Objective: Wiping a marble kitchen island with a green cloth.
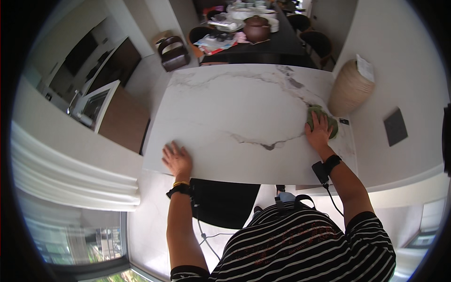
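Observation:
My right hand [318, 132] lies flat on a green cloth [331, 127], pressing it against the right part of a white marble-patterned tabletop [218, 112]. The cloth is bunched and shows around my fingers. My left hand [177, 160] rests palm down with spread fingers near the front left edge of the same tabletop and holds nothing. A small dark fitting [344, 121] sits just right of the cloth.
A beige wrapped bundle [350, 88] stands at the back right against the wall. Beyond the tabletop, a dark table [282, 49] carries a brown lidded pot [257, 29], dishes and plastic bags. A black seat [225, 202] is below the front edge; cables hang from my wrists.

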{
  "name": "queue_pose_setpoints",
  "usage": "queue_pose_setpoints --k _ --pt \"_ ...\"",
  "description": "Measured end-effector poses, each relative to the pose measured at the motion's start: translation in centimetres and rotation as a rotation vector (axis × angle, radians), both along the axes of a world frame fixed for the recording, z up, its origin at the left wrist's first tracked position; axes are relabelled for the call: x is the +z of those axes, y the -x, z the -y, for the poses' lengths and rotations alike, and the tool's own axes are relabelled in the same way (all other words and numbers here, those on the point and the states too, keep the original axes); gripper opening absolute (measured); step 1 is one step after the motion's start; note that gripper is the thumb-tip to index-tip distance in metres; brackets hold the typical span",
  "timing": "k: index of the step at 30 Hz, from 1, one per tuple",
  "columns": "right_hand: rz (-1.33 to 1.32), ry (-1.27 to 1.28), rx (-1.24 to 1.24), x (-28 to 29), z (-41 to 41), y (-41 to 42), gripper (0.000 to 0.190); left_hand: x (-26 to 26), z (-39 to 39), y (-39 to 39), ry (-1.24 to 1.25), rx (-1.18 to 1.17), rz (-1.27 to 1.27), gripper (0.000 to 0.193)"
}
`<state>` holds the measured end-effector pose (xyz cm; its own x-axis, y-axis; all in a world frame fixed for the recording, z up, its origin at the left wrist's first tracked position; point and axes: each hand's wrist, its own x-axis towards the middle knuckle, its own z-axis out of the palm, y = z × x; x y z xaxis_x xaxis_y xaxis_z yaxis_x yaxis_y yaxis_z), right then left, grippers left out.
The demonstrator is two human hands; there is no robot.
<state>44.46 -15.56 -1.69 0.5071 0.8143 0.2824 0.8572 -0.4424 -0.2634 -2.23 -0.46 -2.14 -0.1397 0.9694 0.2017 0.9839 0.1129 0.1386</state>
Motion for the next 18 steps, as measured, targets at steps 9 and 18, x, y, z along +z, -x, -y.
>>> queue_pose_setpoints --k 9,18 --pt "-0.080 0.163 0.976 1.3 -8.8 24.8 0.061 1.2 0.6 -0.3 0.005 -0.013 0.080 0.055" --pt "0.002 -0.034 0.871 0.6 -8.4 15.1 0.057 0.4 0.5 0.8 -0.040 -0.003 0.066 0.051"
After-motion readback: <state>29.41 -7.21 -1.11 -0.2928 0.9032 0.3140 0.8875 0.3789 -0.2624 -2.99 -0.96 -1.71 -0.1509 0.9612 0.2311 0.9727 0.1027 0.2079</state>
